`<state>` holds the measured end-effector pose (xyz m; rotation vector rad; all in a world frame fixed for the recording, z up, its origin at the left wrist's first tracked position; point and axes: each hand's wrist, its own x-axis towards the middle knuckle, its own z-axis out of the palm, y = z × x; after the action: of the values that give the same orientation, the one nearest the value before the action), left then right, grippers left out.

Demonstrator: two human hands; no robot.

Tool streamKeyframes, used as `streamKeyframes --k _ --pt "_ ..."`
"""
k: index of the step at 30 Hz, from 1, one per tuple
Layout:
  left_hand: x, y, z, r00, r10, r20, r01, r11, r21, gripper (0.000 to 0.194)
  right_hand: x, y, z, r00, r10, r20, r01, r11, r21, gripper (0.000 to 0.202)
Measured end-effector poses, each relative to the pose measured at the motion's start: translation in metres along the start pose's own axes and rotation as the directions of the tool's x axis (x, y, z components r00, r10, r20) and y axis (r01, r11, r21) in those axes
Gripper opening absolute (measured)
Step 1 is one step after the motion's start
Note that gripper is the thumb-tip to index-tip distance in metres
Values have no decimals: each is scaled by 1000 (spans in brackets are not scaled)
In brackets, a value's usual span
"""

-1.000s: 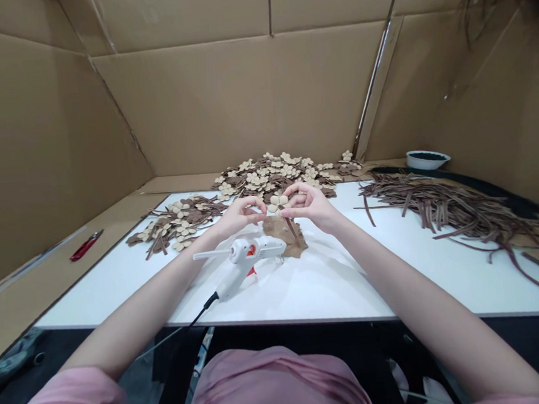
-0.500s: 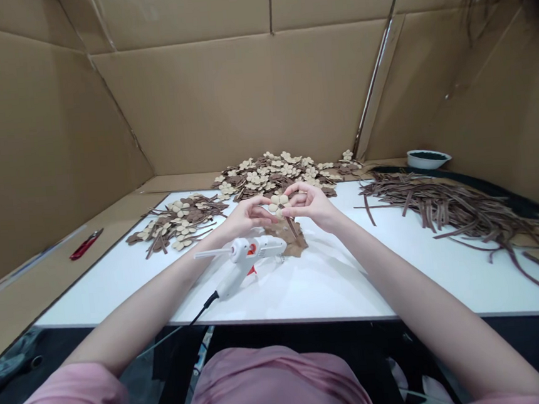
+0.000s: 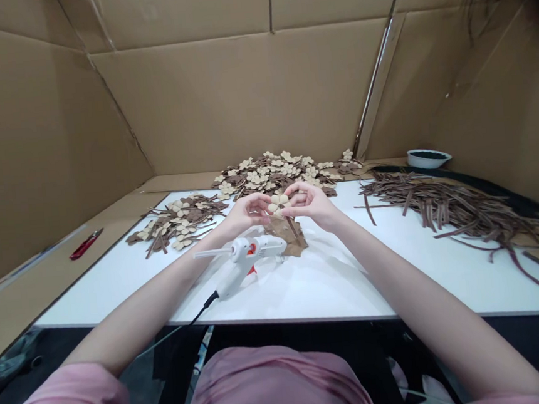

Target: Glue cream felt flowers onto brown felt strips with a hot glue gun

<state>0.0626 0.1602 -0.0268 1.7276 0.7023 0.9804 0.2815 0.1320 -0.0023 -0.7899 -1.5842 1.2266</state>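
A cream flower [image 3: 278,202] with a brown strip hanging from it is held up between my hands at the middle of the table. My left hand [image 3: 251,212] has its fingers curled at the flower's left edge. On the other side, my right hand [image 3: 312,206] pinches the flower and the top of the strip. Below them a brown, ragged-edged piece [image 3: 291,238] lies on the white board. A white glue gun [image 3: 244,261] with a red trigger stands just in front of it, close to my left forearm.
Cream and brown flowers are heaped [image 3: 271,173] at the back. A smaller pile of flowers with strips [image 3: 179,222] lies left. Brown strips [image 3: 444,205] and a white bowl [image 3: 429,159] are at right. A red cutter [image 3: 86,244] lies far left.
The fingers of my left hand have shifted slightly at the flower's edge. My right hand and the flower are nearly where they were.
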Motion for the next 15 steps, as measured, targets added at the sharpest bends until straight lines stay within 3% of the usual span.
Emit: streamKeyframes --k 15 --pt "0 10 2 996 64 -69 -55 992 117 45 0 -1 0 1000 6 -2 -6 1000 -3 52"
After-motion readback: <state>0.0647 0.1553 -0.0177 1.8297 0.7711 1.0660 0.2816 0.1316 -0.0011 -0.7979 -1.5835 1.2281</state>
